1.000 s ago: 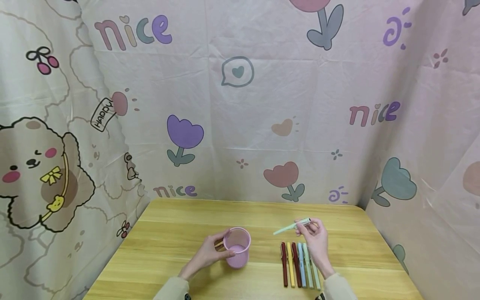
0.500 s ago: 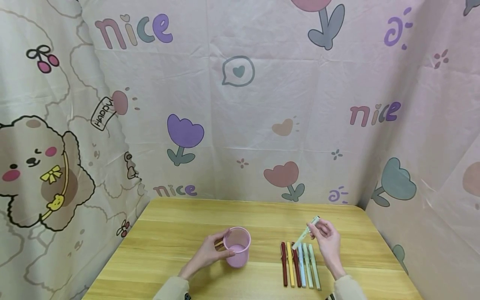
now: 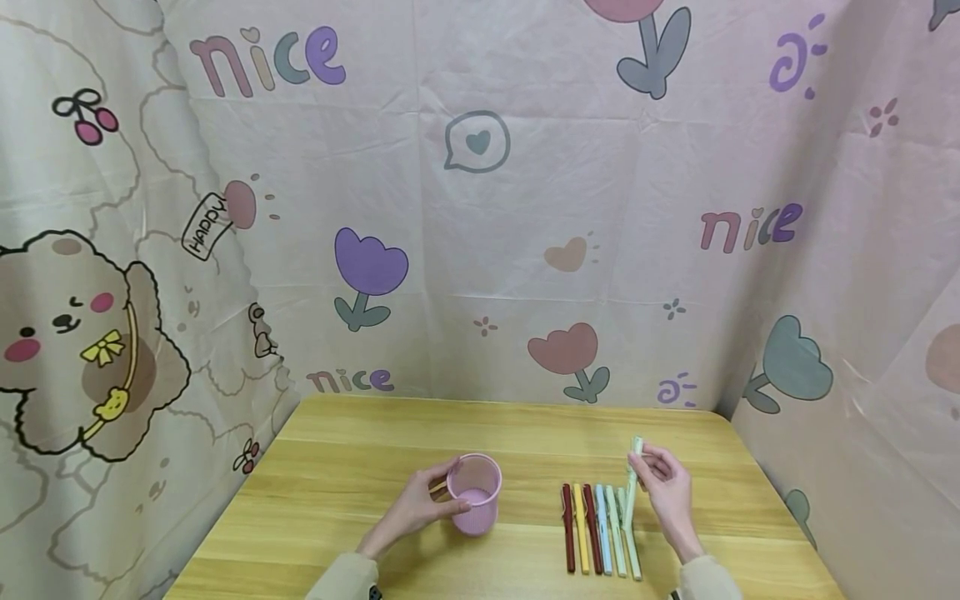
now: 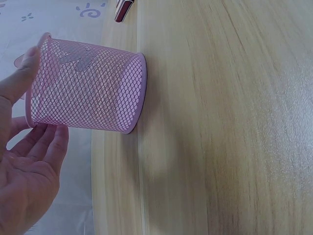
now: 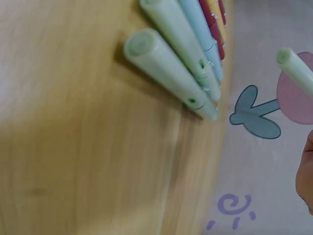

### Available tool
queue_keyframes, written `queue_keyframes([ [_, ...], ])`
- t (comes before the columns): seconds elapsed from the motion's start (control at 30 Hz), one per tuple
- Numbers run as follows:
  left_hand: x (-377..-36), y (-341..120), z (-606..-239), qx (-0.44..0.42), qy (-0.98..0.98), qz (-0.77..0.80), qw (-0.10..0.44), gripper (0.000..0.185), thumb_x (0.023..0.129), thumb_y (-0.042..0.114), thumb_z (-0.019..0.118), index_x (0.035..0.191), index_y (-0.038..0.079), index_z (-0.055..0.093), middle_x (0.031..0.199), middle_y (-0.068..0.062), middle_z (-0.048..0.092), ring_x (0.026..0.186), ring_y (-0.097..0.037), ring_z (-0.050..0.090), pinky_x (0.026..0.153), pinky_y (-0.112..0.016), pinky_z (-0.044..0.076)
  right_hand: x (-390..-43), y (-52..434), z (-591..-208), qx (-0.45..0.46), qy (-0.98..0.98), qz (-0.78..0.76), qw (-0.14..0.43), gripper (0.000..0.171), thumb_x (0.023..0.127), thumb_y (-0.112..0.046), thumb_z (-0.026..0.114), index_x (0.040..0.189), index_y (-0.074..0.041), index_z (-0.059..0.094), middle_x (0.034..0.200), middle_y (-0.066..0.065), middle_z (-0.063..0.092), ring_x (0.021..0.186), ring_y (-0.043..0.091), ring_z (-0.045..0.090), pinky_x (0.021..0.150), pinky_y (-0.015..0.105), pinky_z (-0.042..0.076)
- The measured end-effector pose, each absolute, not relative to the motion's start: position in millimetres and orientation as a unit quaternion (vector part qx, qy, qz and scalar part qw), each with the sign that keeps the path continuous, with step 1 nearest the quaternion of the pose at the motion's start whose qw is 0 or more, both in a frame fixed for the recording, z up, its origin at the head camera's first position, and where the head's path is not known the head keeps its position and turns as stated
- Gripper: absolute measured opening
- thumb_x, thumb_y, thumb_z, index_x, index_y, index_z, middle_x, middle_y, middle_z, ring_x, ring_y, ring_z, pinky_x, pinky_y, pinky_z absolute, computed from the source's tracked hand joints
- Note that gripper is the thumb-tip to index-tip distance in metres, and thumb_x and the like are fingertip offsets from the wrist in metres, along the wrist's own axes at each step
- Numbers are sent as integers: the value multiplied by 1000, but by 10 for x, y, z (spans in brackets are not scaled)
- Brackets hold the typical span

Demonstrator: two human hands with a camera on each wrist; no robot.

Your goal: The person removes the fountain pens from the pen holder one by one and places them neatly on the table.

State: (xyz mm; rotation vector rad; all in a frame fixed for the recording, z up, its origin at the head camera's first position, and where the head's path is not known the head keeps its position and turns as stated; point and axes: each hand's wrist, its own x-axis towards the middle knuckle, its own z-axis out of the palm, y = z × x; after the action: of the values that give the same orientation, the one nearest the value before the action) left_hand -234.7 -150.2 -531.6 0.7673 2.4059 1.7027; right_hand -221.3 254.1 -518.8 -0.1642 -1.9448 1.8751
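A pink mesh pen cup [image 3: 477, 521] stands upright on the wooden table. My left hand [image 3: 411, 510] holds it near the rim, the thumb on the near side and the fingers around the other, as the left wrist view also shows on the cup [image 4: 85, 85]. My right hand [image 3: 669, 493] pinches a light green pen [image 3: 631, 485] by its upper part, nearly upright over the right end of a row of pens. In the right wrist view, the held pen [image 5: 295, 71] shows apart from the two light green pens [image 5: 161, 68] lying on the table.
Left of the green pens lie a light blue pen [image 3: 603, 533], a dark red pen [image 3: 593, 533], a yellow pen [image 3: 581, 533] and another dark red pen [image 3: 568, 533], side by side. A printed cloth [image 3: 480, 250] hangs behind the table [image 3: 337, 467].
My right hand has moved right and slightly nearer, turning the light green pen from almost level to nearly upright. The left hand and the cup have stayed in place.
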Motion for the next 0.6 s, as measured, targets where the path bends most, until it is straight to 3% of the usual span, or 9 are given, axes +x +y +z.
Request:
queue_keyframes([
  [0.2,-2344,-1503,-5311,258,787,558,47,83,84,15,81,146,-17,35,147,-43,38,134,-59,44,111,-49,47,-2218,2601,-5251,-74,-716,665,197,34,92,-9,73,116,11,59,74,-15,67,61,0,58,51,13,50],
  [0.6,-2342,-1496,-5307,253,786,562,47,84,83,14,82,145,-17,35,147,-43,38,134,-59,44,111,-46,48,-2216,2719,-5324,-89,-753,634,151,41,93,-17,74,122,7,59,77,-15,65,65,1,58,54,15,52],
])
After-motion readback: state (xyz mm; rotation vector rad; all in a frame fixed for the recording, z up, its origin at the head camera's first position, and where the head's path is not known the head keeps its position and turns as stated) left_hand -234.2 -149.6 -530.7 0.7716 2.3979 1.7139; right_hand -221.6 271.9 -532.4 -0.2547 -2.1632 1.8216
